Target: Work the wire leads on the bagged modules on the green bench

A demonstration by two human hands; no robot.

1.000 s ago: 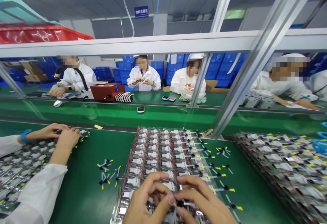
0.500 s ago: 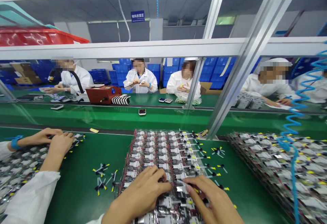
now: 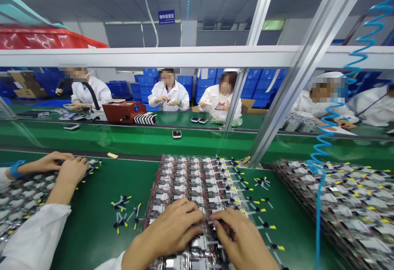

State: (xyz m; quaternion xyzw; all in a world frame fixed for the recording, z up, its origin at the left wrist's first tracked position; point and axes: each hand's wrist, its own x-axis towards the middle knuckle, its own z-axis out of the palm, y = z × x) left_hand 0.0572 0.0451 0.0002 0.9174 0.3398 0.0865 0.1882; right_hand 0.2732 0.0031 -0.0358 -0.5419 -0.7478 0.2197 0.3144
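Left hand (image 3: 168, 229) and right hand (image 3: 243, 237), both bare, palms down, fingers curled and fingertips close together over the near end of the middle block of packs. Neither is spread flat. Some small piece may be pinched between them, but the fingers hide it: cannot tell whether anything is held.

Under the hands: rows of small silver packs (image 3: 191, 184) with red wires, laid side by side in a long block on a green mat (image 3: 92, 237). Its near end runs under the hands and out of frame.

Progress, as judged from the layout: many packs along the block's right edge have a black piece with a yellow-tipped lead (image 3: 255, 210) fanned out beside them, so that side looks well advanced. Loose black-and-yellow pieces (image 3: 122, 201) lie in small heaps on the mat, left of the block, so some remain unused. The state of the packs under the hands cannot be seen.

Further right, a larger bank of similar packs (image 3: 347, 208) lies at an angle, with a blue coiled hose (image 3: 320, 151) hanging in front of it. At far left, a co-worker's two hands (image 3: 61, 167) rest on another bank of packs (image 3: 24, 196).
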